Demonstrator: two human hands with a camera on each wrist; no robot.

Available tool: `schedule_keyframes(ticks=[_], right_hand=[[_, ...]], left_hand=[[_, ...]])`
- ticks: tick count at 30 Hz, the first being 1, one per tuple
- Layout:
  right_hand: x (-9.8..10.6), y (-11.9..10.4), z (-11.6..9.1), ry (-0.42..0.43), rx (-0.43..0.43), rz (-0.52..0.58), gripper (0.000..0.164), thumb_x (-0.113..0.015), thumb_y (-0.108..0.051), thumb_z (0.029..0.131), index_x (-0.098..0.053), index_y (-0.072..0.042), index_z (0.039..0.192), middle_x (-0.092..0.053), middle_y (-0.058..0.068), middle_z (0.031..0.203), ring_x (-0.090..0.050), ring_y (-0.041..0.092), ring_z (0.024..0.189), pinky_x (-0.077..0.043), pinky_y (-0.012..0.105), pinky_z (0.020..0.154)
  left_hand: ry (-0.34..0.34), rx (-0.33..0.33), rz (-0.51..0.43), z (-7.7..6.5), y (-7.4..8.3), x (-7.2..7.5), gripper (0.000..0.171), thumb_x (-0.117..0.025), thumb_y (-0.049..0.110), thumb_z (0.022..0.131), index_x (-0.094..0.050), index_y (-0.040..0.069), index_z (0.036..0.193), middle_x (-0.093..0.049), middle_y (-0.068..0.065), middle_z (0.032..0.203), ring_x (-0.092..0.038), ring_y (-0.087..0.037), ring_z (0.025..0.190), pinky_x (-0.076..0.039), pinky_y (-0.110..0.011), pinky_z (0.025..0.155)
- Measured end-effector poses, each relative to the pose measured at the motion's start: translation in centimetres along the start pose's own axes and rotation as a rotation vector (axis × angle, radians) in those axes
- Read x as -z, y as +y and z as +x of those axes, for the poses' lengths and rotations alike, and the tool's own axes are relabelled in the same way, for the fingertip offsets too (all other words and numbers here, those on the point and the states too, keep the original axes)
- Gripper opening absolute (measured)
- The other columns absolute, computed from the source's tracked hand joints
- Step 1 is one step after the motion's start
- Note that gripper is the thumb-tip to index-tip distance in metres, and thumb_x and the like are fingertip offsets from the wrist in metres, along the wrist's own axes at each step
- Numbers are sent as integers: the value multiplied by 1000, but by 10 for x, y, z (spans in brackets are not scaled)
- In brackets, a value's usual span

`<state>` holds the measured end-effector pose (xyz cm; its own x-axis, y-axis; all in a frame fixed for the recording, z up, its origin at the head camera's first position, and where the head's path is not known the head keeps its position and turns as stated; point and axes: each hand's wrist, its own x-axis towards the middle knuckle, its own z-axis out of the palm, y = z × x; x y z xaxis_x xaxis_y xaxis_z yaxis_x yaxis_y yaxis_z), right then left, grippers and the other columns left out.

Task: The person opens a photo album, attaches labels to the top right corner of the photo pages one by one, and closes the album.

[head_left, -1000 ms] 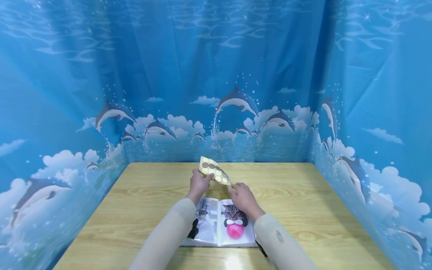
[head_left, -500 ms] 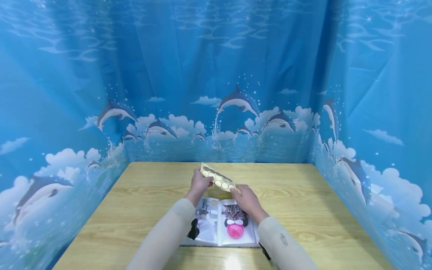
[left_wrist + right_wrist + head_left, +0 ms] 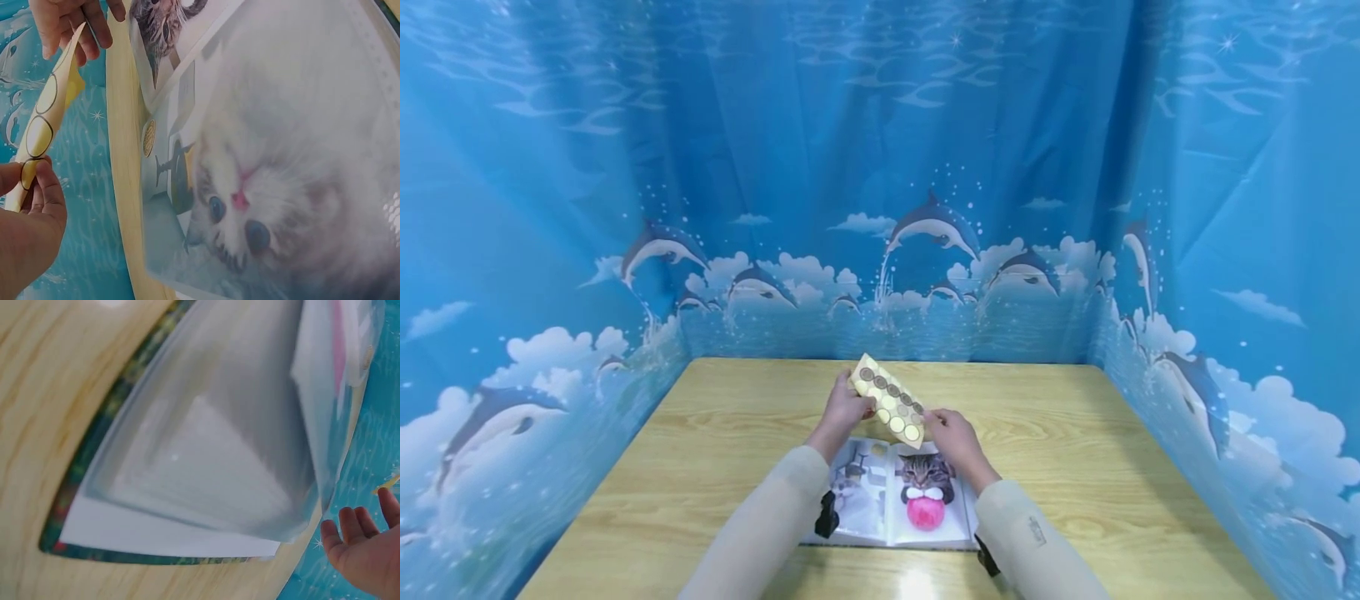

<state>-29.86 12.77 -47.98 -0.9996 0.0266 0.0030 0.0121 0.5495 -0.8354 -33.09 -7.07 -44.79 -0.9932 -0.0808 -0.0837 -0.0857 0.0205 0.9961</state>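
Observation:
My left hand [image 3: 842, 408] pinches a cream sheet of round stickers [image 3: 887, 402] by its left side, thumb in front. The sheet slants down to the right above an open photo album [image 3: 859, 500]. Brown discs line its upper row; pale yellow circles fill the lower one. My right hand [image 3: 953, 437] is at the sheet's right edge; the right wrist view shows its fingers [image 3: 352, 525] fairly straight, fingertips by a yellow corner. In the left wrist view the sheet [image 3: 47, 119] appears nearly edge-on, and a small gold round sticker [image 3: 149, 137] lies on the album's kitten page.
The album lies near the front edge of the wooden table [image 3: 1075, 467]. Its right page bears a cat photo [image 3: 925, 492] with a pink ball. Clear page sleeves [image 3: 206, 462] bulge upward. A blue dolphin-print curtain [image 3: 880, 167] surrounds the table's back and sides.
The sheet has swung from a curled, flatter pose to a steeper slant, its printed face turned more toward the head camera. My right hand has shifted slightly right and down.

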Motion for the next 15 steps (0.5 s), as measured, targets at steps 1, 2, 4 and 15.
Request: schedule_keyframes(ticks=[1,2,4,15], right_hand=[[1,-1,0,3,-8,0,50,-45,-38,104,-58,1,132,-58,22,134,-50,43,126,-40,58,106],[1,-1,-1,4,-14,-4,50,-45,-38,104,-58,1,132,-58,23,134,-50,43,126,-39,58,106],[2,-2,-1,8,-31,-4,50,-46,-38,104,-59,1,131,-58,23,133,-50,43,126,-39,58,107],[5,-6,-3,60,-28,108,29,-55,-29,100,-65,-3,91,-60,9,83,-52,20,75,-47,31,65]], left_hand=[[0,-1,-9,0,0,0,88,-57,-17,85,-10,3,157,-54,-36,126,-65,-34,92,-59,-35,77],[0,-4,-15,0,0,0,88,-57,-17,85,-10,2,157,-54,-36,126,-65,-35,94,-59,-36,78],[2,-7,-34,-1,0,0,88,-57,-18,85,-11,3,157,-55,-36,126,-65,-36,96,-59,-38,80],[36,13,-191,-6,-3,-6,65,-59,-6,92,-30,-6,149,-56,-32,130,-65,-33,103,-59,-34,84]])
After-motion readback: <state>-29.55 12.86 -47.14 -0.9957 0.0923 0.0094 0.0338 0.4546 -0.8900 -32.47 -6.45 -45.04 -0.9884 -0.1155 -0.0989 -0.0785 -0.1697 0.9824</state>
